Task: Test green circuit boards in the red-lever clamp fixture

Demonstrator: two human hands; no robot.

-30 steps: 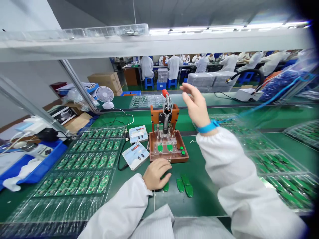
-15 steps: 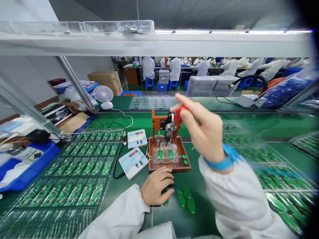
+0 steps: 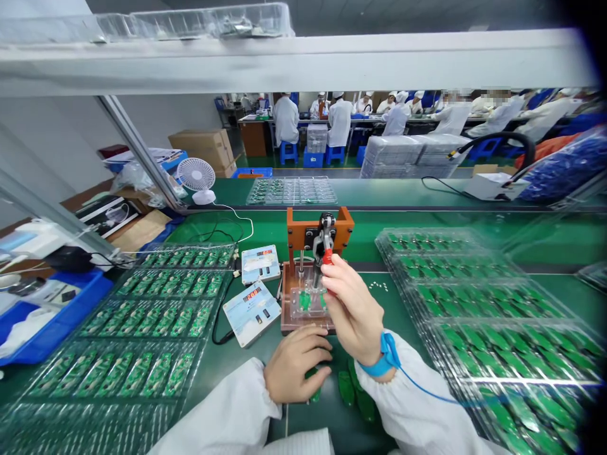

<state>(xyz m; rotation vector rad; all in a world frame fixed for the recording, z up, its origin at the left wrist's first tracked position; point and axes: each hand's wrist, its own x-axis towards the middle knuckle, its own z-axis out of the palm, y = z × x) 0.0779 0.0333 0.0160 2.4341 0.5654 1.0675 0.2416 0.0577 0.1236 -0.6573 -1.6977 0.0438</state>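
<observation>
My right hand [image 3: 353, 306] has its fingers closed on the red grip [image 3: 327, 256] of a toggle clamp's lever. The clamp [image 3: 324, 237] is mounted on an orange-brown test fixture [image 3: 296, 323]. Under its clear plate [image 3: 294, 302] sit green circuit boards [image 3: 305, 301], one partly behind my right hand. My left hand [image 3: 296, 363] lies on the bench before the fixture, thumb and fingers apart. A green board [image 3: 315, 396] shows partly beneath its thumb; no grip on it is visible. More loose green boards [image 3: 346, 388] lie to its right, partly behind my right wrist.
Two white meter boxes [image 3: 252, 311] with red digits stand left of the fixture. Board-filled clear trays lie left [image 3: 137, 322] and right [image 3: 474, 303]. A small fan [image 3: 196, 177] stands behind. A blue cord [image 3: 427, 393] runs from my right wristband. People in white [image 3: 339, 120] sit beyond.
My right hand has come down and towards me, swinging the red clamp grip downward with it. My left hand has stayed nearly in place. The view has tilted slightly.
</observation>
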